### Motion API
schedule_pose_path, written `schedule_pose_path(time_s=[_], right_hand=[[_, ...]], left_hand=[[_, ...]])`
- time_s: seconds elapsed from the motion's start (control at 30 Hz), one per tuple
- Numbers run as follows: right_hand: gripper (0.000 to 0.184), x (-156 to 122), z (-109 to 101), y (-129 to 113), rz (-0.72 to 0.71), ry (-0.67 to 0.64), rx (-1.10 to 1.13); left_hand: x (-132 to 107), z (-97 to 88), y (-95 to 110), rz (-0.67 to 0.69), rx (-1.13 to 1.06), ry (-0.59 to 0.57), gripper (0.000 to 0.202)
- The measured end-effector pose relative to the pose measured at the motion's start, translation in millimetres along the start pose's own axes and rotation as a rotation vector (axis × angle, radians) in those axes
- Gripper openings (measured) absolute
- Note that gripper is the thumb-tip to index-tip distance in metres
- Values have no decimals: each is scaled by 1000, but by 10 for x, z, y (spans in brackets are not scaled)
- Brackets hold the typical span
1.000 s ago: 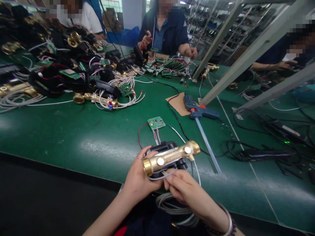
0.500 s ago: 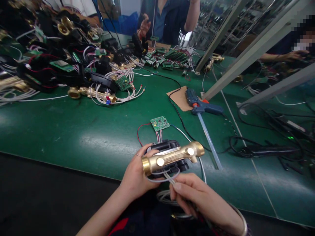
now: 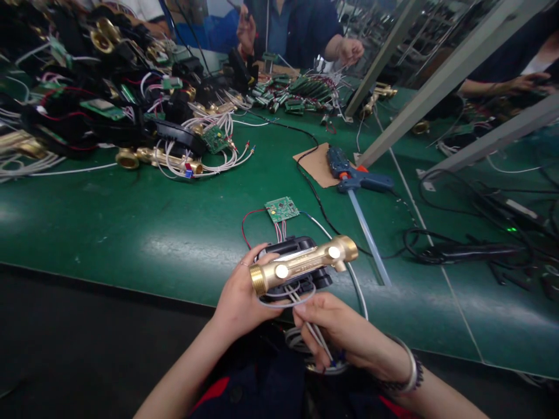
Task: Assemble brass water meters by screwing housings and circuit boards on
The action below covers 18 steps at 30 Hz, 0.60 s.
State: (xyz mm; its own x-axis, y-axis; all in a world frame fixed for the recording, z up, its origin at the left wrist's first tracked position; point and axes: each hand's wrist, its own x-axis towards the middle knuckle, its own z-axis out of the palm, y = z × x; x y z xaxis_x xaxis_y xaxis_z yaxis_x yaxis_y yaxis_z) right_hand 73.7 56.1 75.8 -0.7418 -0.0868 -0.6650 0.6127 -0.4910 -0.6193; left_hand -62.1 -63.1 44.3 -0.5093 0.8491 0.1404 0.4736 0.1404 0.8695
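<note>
My left hand [image 3: 239,297] grips a brass pipe fitting [image 3: 303,266] that is mounted on a black housing [image 3: 292,247], held just above the near edge of the green table [image 3: 144,227]. My right hand [image 3: 338,334] is closed on the thin grey-white wires [image 3: 315,337] that run down from under the fitting. Red and white leads go from the housing up to a small green circuit board [image 3: 282,209] lying on the table behind it.
A blue glue gun [image 3: 356,177] lies on brown cardboard [image 3: 315,166] to the right, with black cables [image 3: 458,253] beyond. A heap of brass fittings, black housings and wires [image 3: 109,99] fills the far left. Other people sit across the table [image 3: 301,29] and at right [image 3: 506,87]. Grey metal struts [image 3: 441,81] slant down.
My right hand has slid down along the wires towards me and closed round them. The brass fitting stays in my left hand, almost in the same place.
</note>
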Motion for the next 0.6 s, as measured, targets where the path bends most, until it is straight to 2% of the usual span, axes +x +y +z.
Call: schedule_pose_path(time_s=[0.17,0.3,0.37,0.43,0.53,0.6], right_hand=[[56,16,-38,151,7,35,-39],[61,116,-38,176,27,3,-85],[55,164,-25,171,35,-7,-154],[42,169,-7,155,23,22,-278],[30,34,-10,97,-120,152,-645],[31,-128,-46,43,-352,385,-948]], left_hand=[[-19,-21,3,-28,-36,3,66],[-31,-44,20,-11,-11,-71,70],[-39,-3,30,-33,22,-28,78],[-46,68,33,-54,75,57,84],[-54,164,24,-39,121,112,80],[-59,197,11,-9,139,125,80]])
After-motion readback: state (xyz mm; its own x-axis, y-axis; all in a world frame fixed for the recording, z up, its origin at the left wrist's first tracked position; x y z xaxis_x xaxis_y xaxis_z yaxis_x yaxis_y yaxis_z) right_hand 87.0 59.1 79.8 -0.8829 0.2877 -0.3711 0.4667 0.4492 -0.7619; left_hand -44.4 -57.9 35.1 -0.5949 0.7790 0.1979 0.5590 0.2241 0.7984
